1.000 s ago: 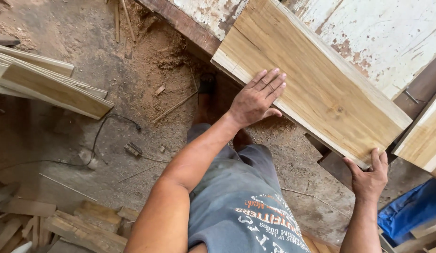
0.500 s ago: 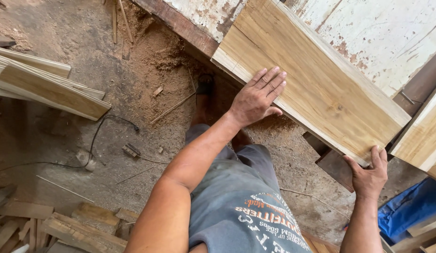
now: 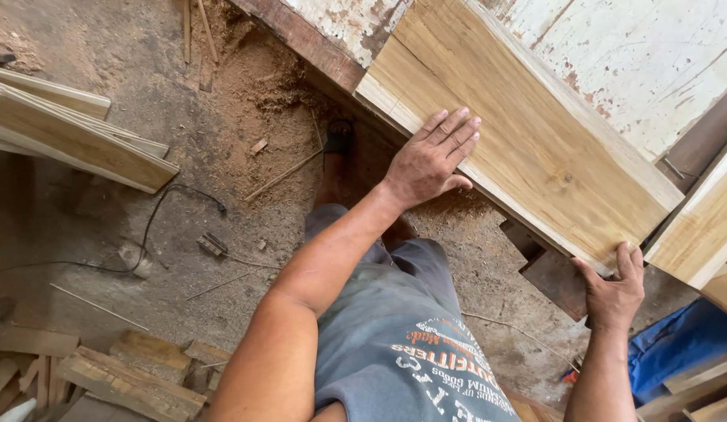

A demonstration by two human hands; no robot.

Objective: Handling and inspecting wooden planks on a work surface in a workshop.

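Observation:
A wide pale wooden plank (image 3: 528, 148) lies on a white, peeling workbench (image 3: 637, 55). My left hand (image 3: 430, 160) rests flat on the plank's near edge, fingers spread and pointing up-right. My right hand (image 3: 614, 293) grips the plank's near right corner, thumb on top and fingers curled under the edge. My legs in grey shorts and one foot in a dark sandal (image 3: 338, 141) show below the bench edge.
A stack of cut boards (image 3: 74, 133) lies on the dusty floor at left. A black cable (image 3: 156, 219) snakes across the floor. Wood offcuts (image 3: 121, 375) pile at bottom left. Another pale board (image 3: 703, 227) sits at right above blue cloth (image 3: 676, 344). Sawdust (image 3: 254, 70) heaps beneath the bench.

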